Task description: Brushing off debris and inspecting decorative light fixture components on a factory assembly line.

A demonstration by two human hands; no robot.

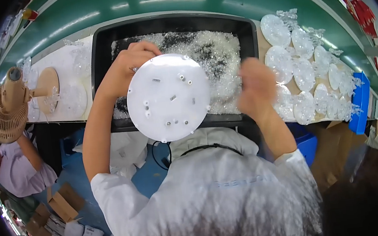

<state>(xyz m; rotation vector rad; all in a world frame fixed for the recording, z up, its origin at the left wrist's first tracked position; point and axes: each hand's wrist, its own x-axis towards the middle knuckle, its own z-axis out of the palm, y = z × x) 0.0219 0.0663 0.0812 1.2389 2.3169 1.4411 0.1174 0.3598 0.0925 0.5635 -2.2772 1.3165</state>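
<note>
A round white plate (181, 109) is held tilted over the near part of a black bin (169, 19). Small holes and metal fittings dot its face, and little clear tabs stand along its rim. My left hand (134, 61) is closed on the plate's upper left edge, its fingers partly hidden behind it. Loose clear beads or crystals (221, 52) cover much of the bin's floor. My right hand (258, 85) is over the bin's right wall, smeared by motion, so its fingers and anything in them cannot be made out.
Several round discs with clear pieces (276, 30) crowd the table to the right, beside a blue box (359, 103). A tan fan (6, 107) stands at the left. Another person (24, 167) is at the far left, above cardboard boxes (65, 201) on the floor.
</note>
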